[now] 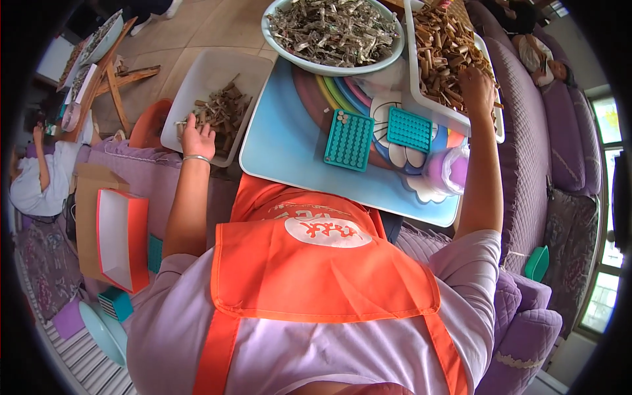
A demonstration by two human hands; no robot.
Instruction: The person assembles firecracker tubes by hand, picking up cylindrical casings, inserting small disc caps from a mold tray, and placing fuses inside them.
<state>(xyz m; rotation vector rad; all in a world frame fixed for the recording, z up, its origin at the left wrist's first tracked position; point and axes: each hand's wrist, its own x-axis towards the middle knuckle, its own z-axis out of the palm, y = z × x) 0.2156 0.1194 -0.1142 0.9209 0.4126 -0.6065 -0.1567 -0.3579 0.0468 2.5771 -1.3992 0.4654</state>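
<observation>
My left hand (198, 139) hangs over the near edge of a whitish plastic bin (191, 78). Its fingers are stretched apart and nothing shows in them. Inside that bin lies a loose heap of small brownish, stick-like pieces (227, 110). On the other side, my right hand (476, 91) reaches into a long white bin (426, 105) full of short brown rolled tubes (442, 49). Its fingertips dip among the tubes, so I cannot see whether it grips one. Between the hands lie two teal trays with rows of round hollows, one larger (350, 141) and one smaller (409, 129). A few pale round bits sit in the larger tray's far corner.
A blue table (289, 174) with a rainbow pattern stands before me. At its far edge is a pale basin (329, 68) heaped with silvery twisted pieces. A purple bag-lined container (454, 172) stands near the right edge. Other people sit at left and far right.
</observation>
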